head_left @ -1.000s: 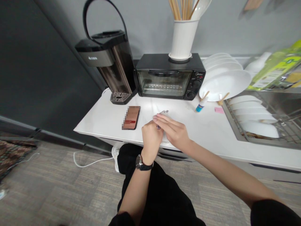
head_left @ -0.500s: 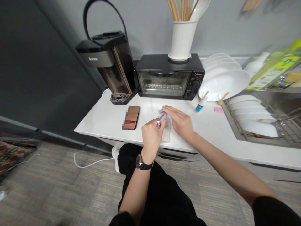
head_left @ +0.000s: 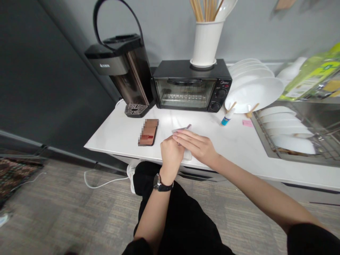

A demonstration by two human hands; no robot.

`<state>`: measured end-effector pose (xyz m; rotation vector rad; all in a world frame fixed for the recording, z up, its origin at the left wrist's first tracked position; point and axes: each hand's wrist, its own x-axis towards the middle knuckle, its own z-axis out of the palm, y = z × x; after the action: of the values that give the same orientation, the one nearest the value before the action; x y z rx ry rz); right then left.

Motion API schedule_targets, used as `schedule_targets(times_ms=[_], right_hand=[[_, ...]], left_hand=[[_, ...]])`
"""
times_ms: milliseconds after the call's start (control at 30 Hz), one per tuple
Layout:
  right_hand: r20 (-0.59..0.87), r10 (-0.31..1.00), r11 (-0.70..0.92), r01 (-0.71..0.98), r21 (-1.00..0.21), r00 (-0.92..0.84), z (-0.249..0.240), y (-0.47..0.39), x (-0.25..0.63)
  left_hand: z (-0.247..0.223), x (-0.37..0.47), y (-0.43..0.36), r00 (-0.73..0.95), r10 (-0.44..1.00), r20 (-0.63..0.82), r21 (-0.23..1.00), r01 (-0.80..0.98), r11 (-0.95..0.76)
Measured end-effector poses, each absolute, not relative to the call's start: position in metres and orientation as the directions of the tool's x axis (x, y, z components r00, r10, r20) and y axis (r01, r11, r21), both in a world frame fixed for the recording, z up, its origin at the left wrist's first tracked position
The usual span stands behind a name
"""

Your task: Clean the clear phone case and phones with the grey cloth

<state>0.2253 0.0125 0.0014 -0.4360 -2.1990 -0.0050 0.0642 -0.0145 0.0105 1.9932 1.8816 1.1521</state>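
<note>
My left hand point(head_left: 172, 150), wearing a black-strapped watch, is closed around a small shiny purple object point(head_left: 189, 126). Only a thin end of it shows, so its kind stays unclear. Stretched flat, the fingers of my right hand point(head_left: 199, 146) lie across the top of my left hand. A pale flat piece point(head_left: 176, 131) shows beside the right fingertips; whether it belongs to the purple object I cannot tell. Beneath both hands, partly covered, a clear plastic case point(head_left: 187, 155) rests on the white counter point(head_left: 119, 140). To the left lies a phone point(head_left: 149, 132), its screen blurred out.
Behind stand a water dispenser point(head_left: 127, 74) and a toaster oven point(head_left: 191, 88) with a white chopstick holder point(head_left: 207, 42) on top. On the right are a small bottle point(head_left: 226, 118), a pink slip point(head_left: 247, 123), stacked plates point(head_left: 255, 92) and a sink rack point(head_left: 276, 148) with dishes.
My right hand has moved left and down, from beside the purple object to across my left hand. The purple object's visible end now points up and right instead of toward me.
</note>
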Motion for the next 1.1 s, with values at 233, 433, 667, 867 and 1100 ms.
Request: schedule_targets(times_ms=[233,433,667,867,1100], right_hand=[[0.716,0.419,0.908,0.272,-0.319,-0.558,0.021,0.06,0.262],[0.644,0.694,0.72,0.271,-0.639,-0.322,0.009,0.079,0.278],[0.584,0.81,0.573,0.297,-0.764,-0.057,-0.04,0.07,0.26],[0.688,0.628,0.768,0.434,-0.472,-0.363,-0.048,0.036,0.235],[0.615,0.383,0.923,0.318,-0.218,-0.689,-0.049,0.011,0.226]], left_hand=[[-0.022,0.064,-0.02,-0.09,0.942,0.325,0.722,0.667,-0.185],[-0.038,0.062,-0.035,-0.282,0.919,0.276,0.791,0.61,-0.05],[-0.05,0.06,-0.051,-0.259,0.909,0.325,0.77,0.631,-0.096],[-0.059,0.059,-0.046,-0.218,0.916,0.338,0.724,0.682,-0.104],[-0.066,0.058,-0.043,-0.246,0.92,0.306,0.696,0.717,-0.04]])
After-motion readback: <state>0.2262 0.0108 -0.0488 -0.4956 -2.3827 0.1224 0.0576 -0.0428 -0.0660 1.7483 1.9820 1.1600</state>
